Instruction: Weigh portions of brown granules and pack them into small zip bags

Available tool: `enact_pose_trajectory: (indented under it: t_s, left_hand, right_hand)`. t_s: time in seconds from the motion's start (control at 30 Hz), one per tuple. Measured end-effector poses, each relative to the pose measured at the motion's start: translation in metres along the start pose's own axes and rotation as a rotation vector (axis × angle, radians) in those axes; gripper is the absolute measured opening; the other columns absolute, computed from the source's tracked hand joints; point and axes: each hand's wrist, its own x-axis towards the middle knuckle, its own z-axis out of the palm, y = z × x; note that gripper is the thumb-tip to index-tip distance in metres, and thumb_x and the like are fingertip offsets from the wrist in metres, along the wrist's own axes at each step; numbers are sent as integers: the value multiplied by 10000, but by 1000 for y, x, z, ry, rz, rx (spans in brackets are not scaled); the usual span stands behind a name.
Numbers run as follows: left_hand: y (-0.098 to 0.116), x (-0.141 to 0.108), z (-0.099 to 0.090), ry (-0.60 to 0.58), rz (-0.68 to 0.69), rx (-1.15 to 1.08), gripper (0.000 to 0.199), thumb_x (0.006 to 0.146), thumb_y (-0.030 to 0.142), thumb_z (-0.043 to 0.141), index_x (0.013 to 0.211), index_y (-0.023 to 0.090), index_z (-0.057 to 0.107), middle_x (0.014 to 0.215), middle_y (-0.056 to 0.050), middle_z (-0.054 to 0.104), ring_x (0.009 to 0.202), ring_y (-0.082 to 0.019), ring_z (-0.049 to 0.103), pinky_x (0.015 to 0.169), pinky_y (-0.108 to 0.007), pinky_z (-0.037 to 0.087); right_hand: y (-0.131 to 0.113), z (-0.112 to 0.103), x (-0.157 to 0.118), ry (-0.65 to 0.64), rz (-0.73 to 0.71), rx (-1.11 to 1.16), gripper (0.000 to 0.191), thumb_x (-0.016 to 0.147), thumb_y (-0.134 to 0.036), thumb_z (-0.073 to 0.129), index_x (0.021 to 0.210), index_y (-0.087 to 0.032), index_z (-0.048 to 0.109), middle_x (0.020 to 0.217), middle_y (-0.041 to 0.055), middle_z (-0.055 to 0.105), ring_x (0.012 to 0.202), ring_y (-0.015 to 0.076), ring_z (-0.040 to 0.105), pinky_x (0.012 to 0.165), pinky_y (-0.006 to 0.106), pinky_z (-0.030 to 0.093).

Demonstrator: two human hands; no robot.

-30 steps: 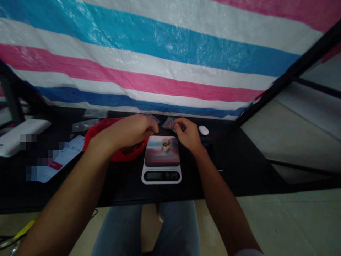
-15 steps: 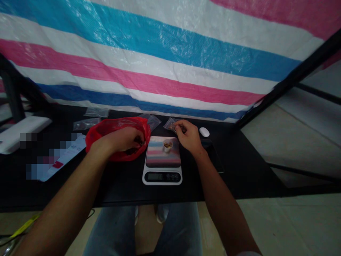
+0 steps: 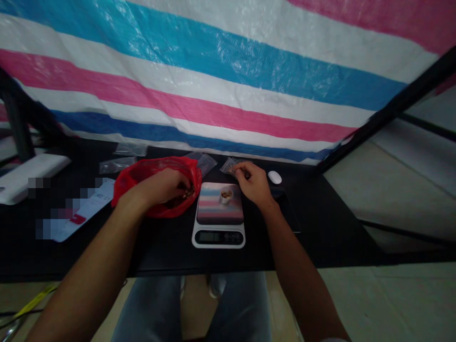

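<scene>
My left hand (image 3: 168,184) reaches into a red plastic bag (image 3: 124,187), its fingers curled down at small brown pieces (image 3: 188,192) inside. Whether anything is pinched in those fingertips is hidden. To the right of the bag, a white kitchen scale (image 3: 219,216) carries a small metal cup (image 3: 225,196) holding brown bits. Behind the scale's right corner, my right hand (image 3: 252,179) is closed on a small clear zip bag (image 3: 230,166) with brown pieces in it.
Clear zip bags (image 3: 117,165) lie behind the red bag, and another clear bag (image 3: 206,164) lies beside it. A white mouse (image 3: 274,177) and a dark phone-like slab (image 3: 287,211) are on the right. A white box (image 3: 37,173) and a printed packet (image 3: 89,209) occupy the left.
My left hand has shifted slightly inside the red bag, and more brown pieces show by its fingers. My right hand stays at the small zip bag. The view has moved a little.
</scene>
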Motion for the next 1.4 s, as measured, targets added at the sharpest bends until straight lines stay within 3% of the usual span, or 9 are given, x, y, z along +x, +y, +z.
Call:
enact_pose_trajectory:
  t_s: [0.2,0.37,0.53,0.73,0.87,1.0,1.17,1.3,1.4]
  left_hand:
    - [-11,-1,-6,-12,47,-91,293,910,248,603,1076,187,836,1089,-88,829,980,-258,760,877,-290,563]
    - [-8,-6,-10,-8,16,-104,290,907,240,614,1075,156,835,1102,-107,824,984,-268,748,885,-302,563]
    - [-6,-9,-16,45,41,-68,264,910,235,608,1040,181,831,1074,-89,827,960,-249,741,924,-314,545]
    - [-3,-10,-27,20,4,-42,227,871,273,656,983,218,845,1030,-64,833,905,-251,750,874,-282,547]
    - [9,-11,-33,35,59,-99,224,869,252,652,979,203,840,1016,-44,833,895,-231,745,866,-262,548]
    - [37,-4,-36,75,195,-263,223,867,333,703,999,215,839,985,-12,826,893,-198,746,850,-247,559]
    - [69,19,-24,43,318,-620,266,836,344,761,1041,190,831,1001,-33,828,947,-207,759,883,-286,588]
    - [70,33,-6,-63,354,-761,253,849,328,772,1026,156,828,961,-81,830,893,-216,772,875,-326,606]
    - [67,36,3,-55,306,-789,253,839,315,784,1033,159,829,954,-80,833,892,-214,776,879,-330,610]
  right_hand:
    - [-1,-1,0,-6,5,8,205,905,-225,557,946,-216,758,923,54,782,811,217,696,764,340,528]
    - [-2,-1,0,-12,5,10,206,903,-224,553,942,-211,755,912,51,781,790,208,692,751,329,522]
    - [-3,-2,0,-4,-10,10,204,895,-220,551,936,-210,750,928,56,783,805,214,695,772,339,531]
    - [-4,-3,1,-5,2,6,200,893,-215,556,930,-219,753,928,53,784,818,218,695,786,342,534]
    - [-5,-3,1,-9,7,-5,200,899,-217,558,935,-219,755,919,50,781,798,211,686,756,332,525]
    - [-6,-2,0,-10,-8,-12,200,899,-211,556,943,-210,751,915,51,779,810,209,692,758,330,521]
    - [-7,-3,1,-12,-24,-5,201,893,-195,556,946,-211,750,950,62,789,863,222,712,780,339,531]
    - [-8,-4,1,-3,-35,-14,207,879,-174,560,951,-214,749,961,63,794,889,228,721,797,347,534]
    - [-10,-5,1,-7,-36,-18,210,885,-169,550,944,-214,747,943,60,789,867,222,718,782,344,529]
